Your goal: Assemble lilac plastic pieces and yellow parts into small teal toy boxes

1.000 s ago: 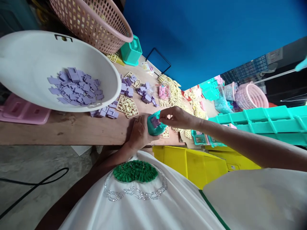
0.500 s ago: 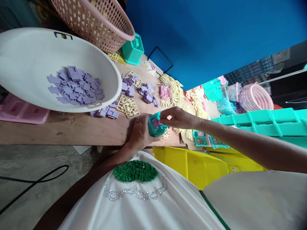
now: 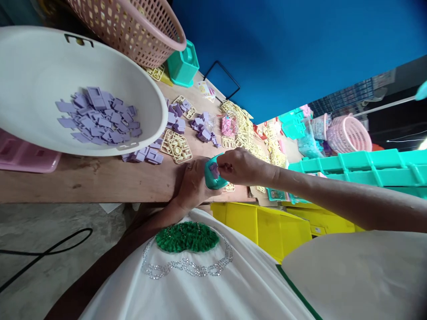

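Observation:
My left hand [image 3: 192,184] grips a small teal plastic box [image 3: 213,176] at the near edge of the wooden table [image 3: 100,180]. My right hand [image 3: 242,166] has its fingers closed over the box, pressing a small purple plastic piece [image 3: 214,170] into it. Loose purple pieces [image 3: 147,155] lie on the table just left of my hands. A large white bowl [image 3: 36,66] at the left holds a heap of the same purple pieces [image 3: 100,118]. A cream plastic parts frame [image 3: 177,147] lies beside them.
A pink mesh basket [image 3: 133,26] sits above the bowl, a teal box [image 3: 182,64] beside it. Cream frames [image 3: 247,131], purple pieces [image 3: 203,129] and a pink part [image 3: 227,126] litter the table. Yellow bins [image 3: 267,224] stand below the edge, teal crates [image 3: 363,166] to the right. A black cable [image 3: 46,251] crosses the floor.
My right hand has closed down over the teal box, its fingers curling onto the purple piece. The left hand keeps its grip. The view has shifted slightly.

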`<state>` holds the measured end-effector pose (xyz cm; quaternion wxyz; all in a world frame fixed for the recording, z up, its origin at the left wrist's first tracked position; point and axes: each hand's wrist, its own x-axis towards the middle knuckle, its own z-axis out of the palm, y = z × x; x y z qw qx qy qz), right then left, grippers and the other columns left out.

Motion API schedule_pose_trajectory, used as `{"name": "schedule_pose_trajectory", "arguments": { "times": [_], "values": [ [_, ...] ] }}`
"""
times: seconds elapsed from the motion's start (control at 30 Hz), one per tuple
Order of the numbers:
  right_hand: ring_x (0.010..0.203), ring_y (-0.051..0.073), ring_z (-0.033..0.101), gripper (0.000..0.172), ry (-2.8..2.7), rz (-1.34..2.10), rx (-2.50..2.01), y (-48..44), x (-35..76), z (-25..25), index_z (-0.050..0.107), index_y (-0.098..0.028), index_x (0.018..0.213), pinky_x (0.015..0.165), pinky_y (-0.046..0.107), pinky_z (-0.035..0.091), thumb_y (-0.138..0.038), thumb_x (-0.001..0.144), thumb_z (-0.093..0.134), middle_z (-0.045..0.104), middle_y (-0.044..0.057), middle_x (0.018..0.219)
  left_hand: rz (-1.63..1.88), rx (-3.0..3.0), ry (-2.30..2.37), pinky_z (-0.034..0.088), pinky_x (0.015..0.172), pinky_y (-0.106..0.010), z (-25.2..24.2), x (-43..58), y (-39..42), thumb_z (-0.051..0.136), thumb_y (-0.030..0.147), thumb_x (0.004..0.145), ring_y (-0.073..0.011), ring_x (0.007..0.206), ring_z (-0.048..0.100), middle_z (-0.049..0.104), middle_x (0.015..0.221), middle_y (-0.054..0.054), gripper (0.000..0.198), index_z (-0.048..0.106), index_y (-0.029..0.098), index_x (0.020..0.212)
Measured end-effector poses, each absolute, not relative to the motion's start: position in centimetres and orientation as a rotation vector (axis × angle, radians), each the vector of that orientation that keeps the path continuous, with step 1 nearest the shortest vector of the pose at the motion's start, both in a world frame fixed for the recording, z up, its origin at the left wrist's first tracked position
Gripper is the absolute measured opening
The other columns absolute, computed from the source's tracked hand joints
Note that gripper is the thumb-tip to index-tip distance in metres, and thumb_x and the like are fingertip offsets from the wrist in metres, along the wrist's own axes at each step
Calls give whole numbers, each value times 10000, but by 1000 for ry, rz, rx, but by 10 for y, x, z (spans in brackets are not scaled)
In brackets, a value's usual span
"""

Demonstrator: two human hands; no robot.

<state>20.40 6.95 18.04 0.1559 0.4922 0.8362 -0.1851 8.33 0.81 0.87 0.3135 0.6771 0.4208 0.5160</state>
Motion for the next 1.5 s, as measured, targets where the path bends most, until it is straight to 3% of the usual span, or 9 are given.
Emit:
{"name": "schedule_pose_trajectory", "arguments": {
  "times": [0.13,0.3,0.63,0.83,0.97,1.13,1.3,1.5],
  "values": [
    [611,122,354,167,2399,-522,1352,67,205,182,564,-194,656,629,295,286,-158,819,548,523,9,634,1357,1797,1110,600,921,-569,7,84,9,861,352,732,-406,1083,721,716,1163,-168,656,475,230,1248],
    [744,186,514,176,2446,-468,1222,58,201,181,651,-168,794,724,312,375,-187,928,538,631,85,736,1305,1755,1113,575,1013,-533,9,84,8,876,322,694,-377,1172,707,715,1239,-144,675,501,227,1247],
    [699,159,526,280,2508,-568,1241,63,222,185,663,-160,857,688,293,373,-275,1044,489,655,76,748,1279,1771,1105,573,970,-502,7,80,9,854,356,709,-363,1135,703,709,1225,-143,687,485,214,1271],
    [601,114,418,257,2408,-723,1365,68,218,187,601,-181,721,618,282,327,-247,957,521,513,-8,626,1293,1754,1102,554,1001,-501,7,81,8,855,369,731,-374,1187,693,709,1250,-161,665,493,210,1266],
    [571,110,450,222,2128,-914,1590,73,213,187,605,-188,724,566,266,331,-284,913,538,522,-23,610,1290,1709,1109,554,997,-489,9,82,7,904,383,683,-370,1172,708,719,1247,-152,738,495,214,1274],
    [568,102,321,217,2336,-666,1473,70,208,182,526,-196,623,583,280,276,-177,839,527,454,-29,564,1324,1732,1084,560,1011,-510,9,81,7,902,400,705,-375,1172,705,712,1255,-162,729,504,201,1283],
    [607,127,383,202,2368,-529,1318,66,206,179,637,-169,694,624,289,298,-162,862,525,606,40,654,1317,1807,1124,583,952,-542,8,80,8,880,427,756,-381,1101,716,722,1199,-165,667,520,186,1263],
    [649,142,470,213,2286,-473,1339,68,198,178,727,-141,809,658,302,318,-122,879,526,710,87,756,1386,1774,1091,600,957,-530,9,81,9,949,377,689,-360,1105,720,718,1178,-127,710,520,229,1234]
  ]
}}
